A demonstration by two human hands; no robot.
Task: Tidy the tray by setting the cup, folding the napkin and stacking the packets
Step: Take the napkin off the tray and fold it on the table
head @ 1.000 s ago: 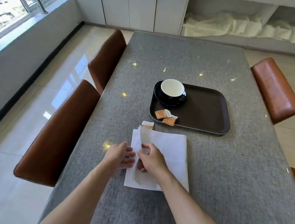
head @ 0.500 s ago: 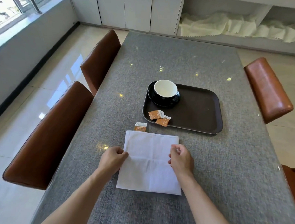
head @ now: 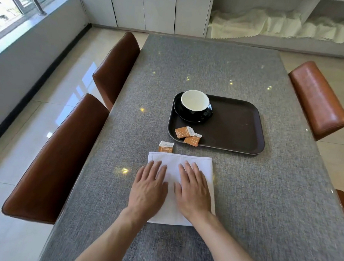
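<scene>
Grey table (head: 243, 192): both hands flat on napkin (head: 197, 161).

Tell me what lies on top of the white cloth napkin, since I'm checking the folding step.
Both hands, left hand and right hand, press flat on the white cloth napkin. Nothing else shows on it; whatever lies beneath the palms is covered.

tray (head: 236, 131) right half free | cup (head: 195, 103), packets (head: 188, 135) crowd left
</scene>
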